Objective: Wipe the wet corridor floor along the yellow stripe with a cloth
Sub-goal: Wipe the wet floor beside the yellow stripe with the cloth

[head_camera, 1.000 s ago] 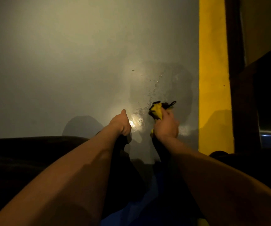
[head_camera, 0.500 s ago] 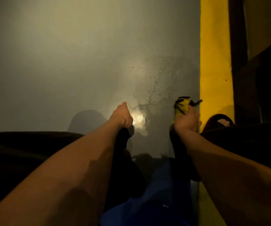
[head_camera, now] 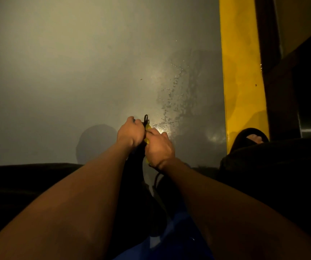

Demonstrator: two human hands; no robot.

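We are holding both hands together, low over the grey corridor floor [head_camera: 76,72], left of the wet patch. The left hand [head_camera: 130,132] is curling its fingers round the cloth [head_camera: 146,126], and the right hand [head_camera: 159,147] is gripping the same cloth from the other side; the two hands are touching or nearly touching, knuckles up. Only slivers of the cloth are showing: a yellow strip between the hands, a dark loop sticking up above the left hand's knuckles, and dark fabric hanging down below the wrists. We cannot tell whether the cloth is touching the floor.

The wet patch [head_camera: 184,94] is lying just beyond and to the right of the hands, with droplets glinting and a bright reflection beside the right hand. It is reaching as far as the yellow stripe [head_camera: 241,72], which is running along the right side of the floor. A foot in a dark sandal [head_camera: 250,137] is resting on the near end of the stripe. Dark trousers are filling the lower corners of the view.
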